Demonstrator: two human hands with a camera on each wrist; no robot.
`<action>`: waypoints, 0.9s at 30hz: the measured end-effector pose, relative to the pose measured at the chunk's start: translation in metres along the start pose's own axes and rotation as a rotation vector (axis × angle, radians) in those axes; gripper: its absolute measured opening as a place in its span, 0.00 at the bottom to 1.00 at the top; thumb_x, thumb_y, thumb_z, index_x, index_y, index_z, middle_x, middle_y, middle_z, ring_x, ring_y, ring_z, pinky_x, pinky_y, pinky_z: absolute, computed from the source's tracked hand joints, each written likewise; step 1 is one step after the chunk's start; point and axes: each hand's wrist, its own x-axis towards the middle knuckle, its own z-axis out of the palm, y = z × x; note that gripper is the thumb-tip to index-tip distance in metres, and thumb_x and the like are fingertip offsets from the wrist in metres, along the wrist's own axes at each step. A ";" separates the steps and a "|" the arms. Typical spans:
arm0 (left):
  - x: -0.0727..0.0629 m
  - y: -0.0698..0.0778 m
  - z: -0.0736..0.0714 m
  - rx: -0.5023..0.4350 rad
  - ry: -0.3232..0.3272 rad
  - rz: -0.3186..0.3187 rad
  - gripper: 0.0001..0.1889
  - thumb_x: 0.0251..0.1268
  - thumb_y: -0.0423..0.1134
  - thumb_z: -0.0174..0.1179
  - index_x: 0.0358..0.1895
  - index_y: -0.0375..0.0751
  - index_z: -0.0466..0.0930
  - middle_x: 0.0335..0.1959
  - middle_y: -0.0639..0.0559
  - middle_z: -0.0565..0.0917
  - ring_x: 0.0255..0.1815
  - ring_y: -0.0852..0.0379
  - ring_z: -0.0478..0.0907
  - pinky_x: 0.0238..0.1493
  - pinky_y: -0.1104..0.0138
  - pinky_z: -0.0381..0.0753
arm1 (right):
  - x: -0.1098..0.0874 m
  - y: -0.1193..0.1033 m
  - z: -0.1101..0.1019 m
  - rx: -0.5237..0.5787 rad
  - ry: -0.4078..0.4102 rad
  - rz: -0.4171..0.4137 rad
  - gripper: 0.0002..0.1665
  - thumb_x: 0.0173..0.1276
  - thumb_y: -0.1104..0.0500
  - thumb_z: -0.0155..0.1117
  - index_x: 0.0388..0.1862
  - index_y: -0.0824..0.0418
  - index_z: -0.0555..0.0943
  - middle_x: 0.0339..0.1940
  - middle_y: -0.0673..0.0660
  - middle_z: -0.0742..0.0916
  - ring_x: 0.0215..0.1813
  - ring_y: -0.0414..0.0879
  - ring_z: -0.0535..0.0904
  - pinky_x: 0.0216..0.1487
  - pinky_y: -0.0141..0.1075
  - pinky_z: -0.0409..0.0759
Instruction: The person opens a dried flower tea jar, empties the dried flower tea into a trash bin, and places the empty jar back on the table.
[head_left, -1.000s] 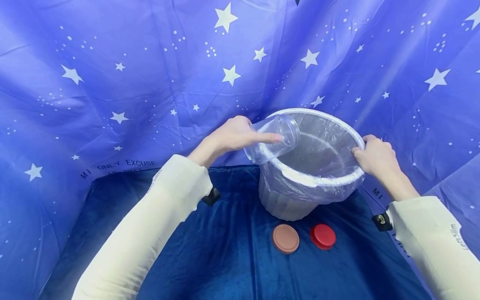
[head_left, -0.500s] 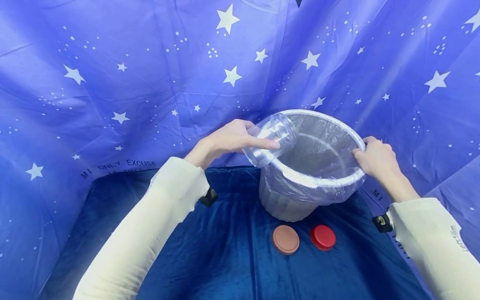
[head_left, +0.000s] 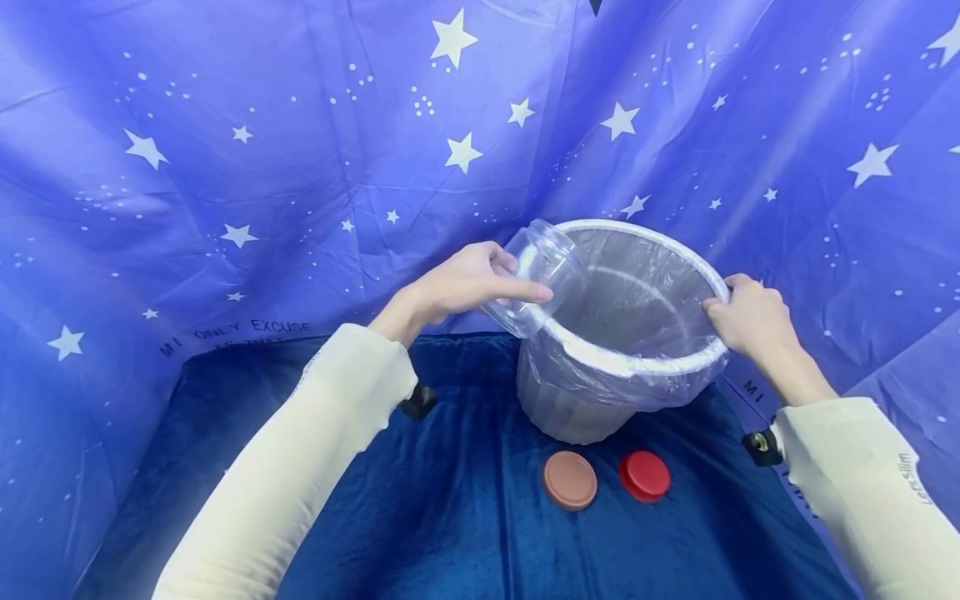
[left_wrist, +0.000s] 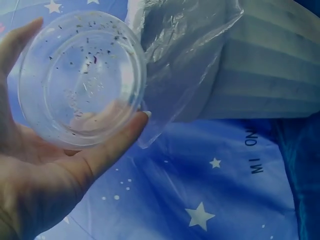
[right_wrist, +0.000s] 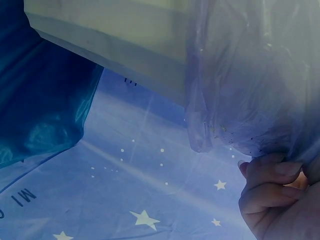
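My left hand [head_left: 472, 279] grips a clear plastic jar [head_left: 543, 262], tipped on its side over the left rim of a white trash bin [head_left: 577, 412]. The jar's mouth points into the bin. Through its base in the left wrist view, small dark specks cling to the jar [left_wrist: 82, 75]. A thin translucent bag [head_left: 637, 387] lines the bin and folds down over the rim. On the far right side, my right hand [head_left: 753, 321] holds the bin's rim with the bag. A few dark specks show on the bag [right_wrist: 250, 115] in the right wrist view.
A brown round lid [head_left: 570, 481] and a red round lid [head_left: 647, 476] lie in front of the bin on the dark blue cloth [head_left: 450, 517]. A blue star-patterned curtain [head_left: 300, 150] hangs behind and along both sides.
The jar has turned in my left hand and its mouth has swung a little upward and left. My left hand has dropped slightly. My right hand stays on the rim.
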 end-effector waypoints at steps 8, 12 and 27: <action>0.000 -0.010 0.003 -0.163 0.051 0.066 0.38 0.51 0.52 0.72 0.64 0.40 0.67 0.58 0.48 0.77 0.58 0.52 0.76 0.62 0.58 0.76 | 0.000 0.000 0.001 0.009 0.005 -0.004 0.32 0.71 0.53 0.47 0.61 0.80 0.66 0.52 0.83 0.76 0.53 0.83 0.69 0.51 0.69 0.69; -0.002 -0.016 0.003 -0.187 0.095 0.101 0.38 0.52 0.50 0.72 0.64 0.42 0.65 0.56 0.47 0.80 0.59 0.52 0.77 0.61 0.57 0.77 | -0.001 0.001 0.000 0.009 0.000 -0.004 0.32 0.72 0.53 0.47 0.61 0.80 0.66 0.52 0.83 0.76 0.53 0.82 0.69 0.51 0.69 0.69; -0.018 -0.034 -0.006 -0.299 0.192 0.229 0.37 0.55 0.42 0.71 0.65 0.42 0.61 0.64 0.48 0.76 0.64 0.51 0.75 0.66 0.54 0.73 | 0.000 0.001 -0.001 -0.008 -0.008 0.001 0.33 0.72 0.52 0.47 0.62 0.80 0.64 0.54 0.84 0.75 0.54 0.83 0.68 0.53 0.69 0.68</action>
